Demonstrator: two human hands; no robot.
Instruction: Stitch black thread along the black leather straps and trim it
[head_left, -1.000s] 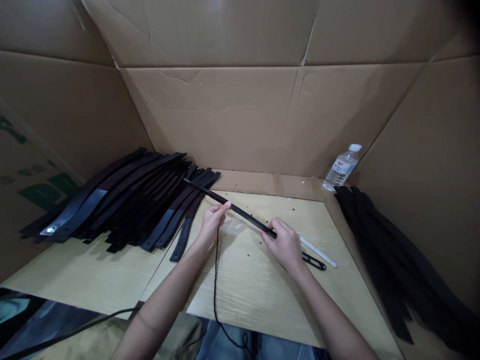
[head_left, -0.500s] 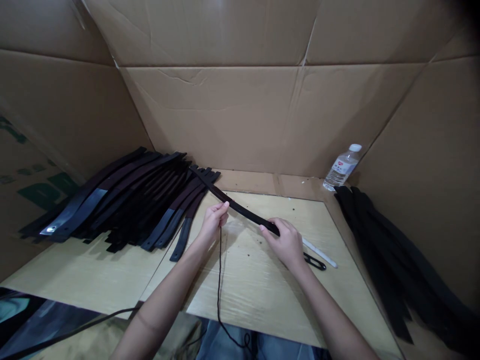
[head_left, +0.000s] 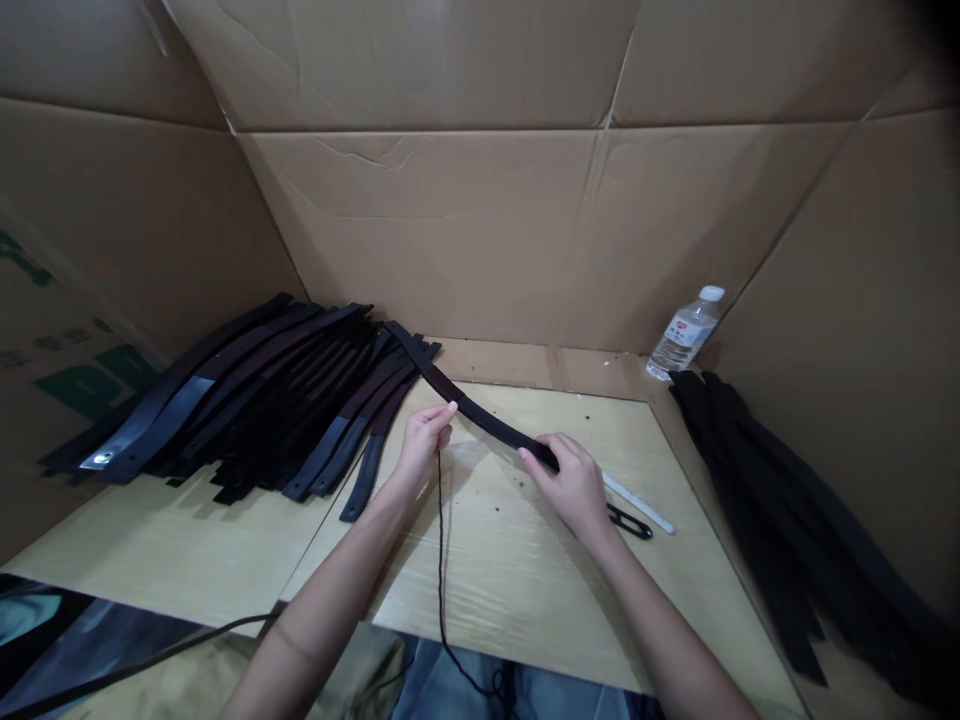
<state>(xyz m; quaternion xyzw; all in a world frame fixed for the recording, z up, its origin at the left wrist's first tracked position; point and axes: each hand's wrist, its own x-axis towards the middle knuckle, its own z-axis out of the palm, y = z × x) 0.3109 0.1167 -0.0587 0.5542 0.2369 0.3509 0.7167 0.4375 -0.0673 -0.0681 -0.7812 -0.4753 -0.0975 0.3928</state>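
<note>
In the head view, the left hand (head_left: 427,440) has its thumb and forefinger pinched together at the lower edge of a strap (head_left: 491,422), with a cord (head_left: 440,530) hanging straight down from these fingers, while the right hand (head_left: 564,472) has its fingers closed around the strap's near end. From the left fingers the strap's far part extends up and leftward to a pile of straps (head_left: 247,390); just beyond the right fingers lie a white stick (head_left: 641,505) and a black slotted piece (head_left: 631,523).
</note>
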